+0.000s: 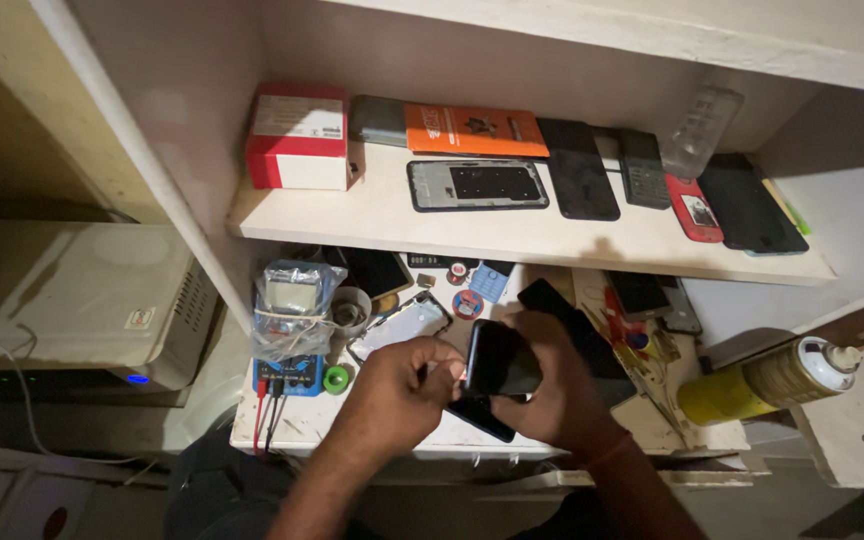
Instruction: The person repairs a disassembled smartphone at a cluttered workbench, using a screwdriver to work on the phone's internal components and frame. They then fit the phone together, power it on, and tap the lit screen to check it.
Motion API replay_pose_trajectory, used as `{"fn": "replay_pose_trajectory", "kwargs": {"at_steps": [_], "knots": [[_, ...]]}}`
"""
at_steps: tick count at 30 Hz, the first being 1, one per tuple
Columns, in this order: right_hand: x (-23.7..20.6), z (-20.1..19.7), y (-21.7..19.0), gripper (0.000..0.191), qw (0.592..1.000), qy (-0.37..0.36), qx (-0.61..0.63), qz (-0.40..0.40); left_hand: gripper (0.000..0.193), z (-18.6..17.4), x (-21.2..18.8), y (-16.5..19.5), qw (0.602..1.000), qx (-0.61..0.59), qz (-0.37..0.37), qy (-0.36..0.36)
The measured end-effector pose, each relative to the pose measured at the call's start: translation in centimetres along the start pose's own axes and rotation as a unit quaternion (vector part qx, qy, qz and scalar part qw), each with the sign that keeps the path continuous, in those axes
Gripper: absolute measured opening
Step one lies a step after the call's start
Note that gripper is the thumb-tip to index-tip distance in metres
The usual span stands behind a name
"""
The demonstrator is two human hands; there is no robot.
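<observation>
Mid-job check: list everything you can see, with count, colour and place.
box: one, red and white, shelf left
orange packet: one, shelf back
phone frame: one, black, shelf middle
red phone: one, shelf right
multimeter: one, blue, bagged, bench left
spray can: one, yellow, lying at right
white unit: one, far left
black phone: one, in both hands
left hand: on the phone's edge
right hand: gripping the phone

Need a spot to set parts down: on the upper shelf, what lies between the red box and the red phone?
Head view: between the red box and red phone lie an orange packet, a phone frame, a black screen and a keypad phone.
</observation>
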State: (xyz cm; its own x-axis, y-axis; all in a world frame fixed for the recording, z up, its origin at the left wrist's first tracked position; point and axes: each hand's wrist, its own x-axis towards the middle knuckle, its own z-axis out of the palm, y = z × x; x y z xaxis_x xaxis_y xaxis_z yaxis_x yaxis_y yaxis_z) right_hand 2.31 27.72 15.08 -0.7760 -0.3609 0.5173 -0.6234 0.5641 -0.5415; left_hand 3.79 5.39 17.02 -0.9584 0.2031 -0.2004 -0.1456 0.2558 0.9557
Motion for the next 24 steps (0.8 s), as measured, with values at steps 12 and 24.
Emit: {"fn": "replay_pose_trajectory", "kwargs": {"at_steps": [12,24], "knots": [[0.9,-1.2,-1.3,0.076,0.994,-0.051,-0.094,0.003,0.016,-0.8,0.2,-0.1,0.993,0.103,-0.009,0.049],[0.5,-1.3,-1.4,0.083,0.992,-0.063,-0.107,0.009,0.014,-1.3,1.1,-1.0,0.992,0.124,0.014,0.018]]}}
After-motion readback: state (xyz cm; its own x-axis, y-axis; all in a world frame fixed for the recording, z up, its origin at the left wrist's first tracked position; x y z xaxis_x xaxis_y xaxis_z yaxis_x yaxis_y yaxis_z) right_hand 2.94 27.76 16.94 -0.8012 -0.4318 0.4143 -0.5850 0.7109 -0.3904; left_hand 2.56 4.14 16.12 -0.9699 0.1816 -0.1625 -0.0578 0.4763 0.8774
